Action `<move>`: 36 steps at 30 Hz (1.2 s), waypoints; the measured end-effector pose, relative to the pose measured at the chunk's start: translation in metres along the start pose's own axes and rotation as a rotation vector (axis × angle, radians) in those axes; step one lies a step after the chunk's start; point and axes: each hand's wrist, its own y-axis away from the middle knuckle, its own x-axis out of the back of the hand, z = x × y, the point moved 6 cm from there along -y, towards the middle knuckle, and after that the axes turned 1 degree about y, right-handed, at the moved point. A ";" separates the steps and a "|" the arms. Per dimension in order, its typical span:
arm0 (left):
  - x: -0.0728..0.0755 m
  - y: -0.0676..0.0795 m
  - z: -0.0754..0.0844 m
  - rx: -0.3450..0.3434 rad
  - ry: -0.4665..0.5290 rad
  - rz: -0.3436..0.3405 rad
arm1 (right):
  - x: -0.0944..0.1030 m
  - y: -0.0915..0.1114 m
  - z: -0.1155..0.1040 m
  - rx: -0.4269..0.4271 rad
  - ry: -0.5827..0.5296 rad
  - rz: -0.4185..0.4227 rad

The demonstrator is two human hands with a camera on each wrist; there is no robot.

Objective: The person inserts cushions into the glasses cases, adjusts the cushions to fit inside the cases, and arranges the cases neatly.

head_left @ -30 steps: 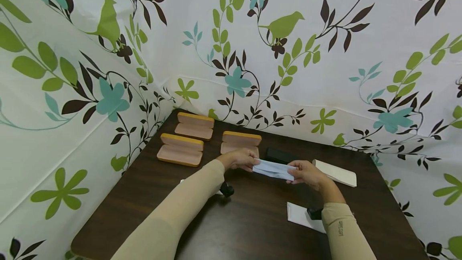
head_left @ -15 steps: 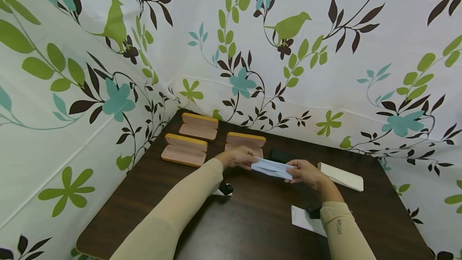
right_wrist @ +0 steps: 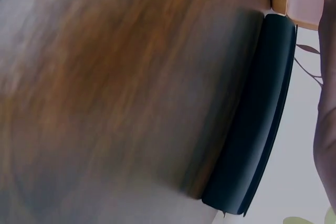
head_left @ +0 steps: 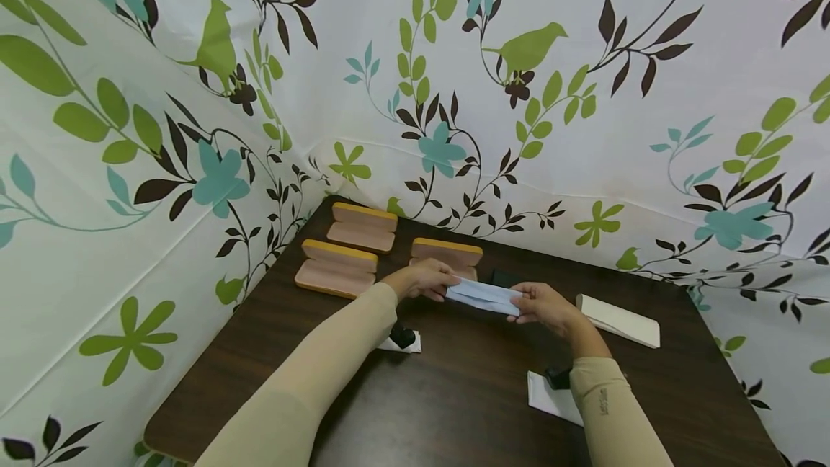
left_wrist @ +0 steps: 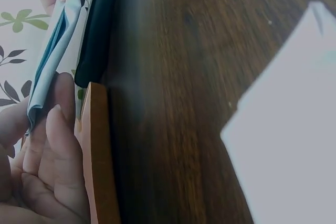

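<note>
A folded light-blue cloth (head_left: 484,295) is stretched between both hands above the dark table. My left hand (head_left: 424,280) pinches its left end; in the left wrist view, thumb and fingers of the left hand (left_wrist: 44,166) close on the layered edge of the cloth (left_wrist: 52,56). At the other end my right hand (head_left: 545,305) pinches it between thumb and fingers. Behind the left hand stands an orange glasses case (head_left: 447,249) with its lid raised and a pink lining. A dark glasses case (right_wrist: 252,114) lies behind the cloth, mostly hidden in the head view.
Two more orange glasses cases, one at the back (head_left: 362,228) and one in front (head_left: 335,269), lie lid-up at left. A cream case (head_left: 619,321) lies to the right. Folded white pieces lie by the left forearm (head_left: 405,342) and right forearm (head_left: 551,398). Patterned walls border the table (head_left: 415,409).
Both hands have moved slightly left over the table with the cloth held between them. The head view has turned a little left. The cases have stayed in place.
</note>
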 end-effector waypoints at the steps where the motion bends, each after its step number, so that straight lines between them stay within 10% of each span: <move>1: 0.001 0.000 0.000 0.000 -0.002 0.001 | -0.001 -0.001 0.000 0.001 -0.001 -0.002; 36: 0.047 0.029 -0.011 -0.004 0.022 0.086 | -0.034 -0.037 -0.017 0.061 -0.022 -0.076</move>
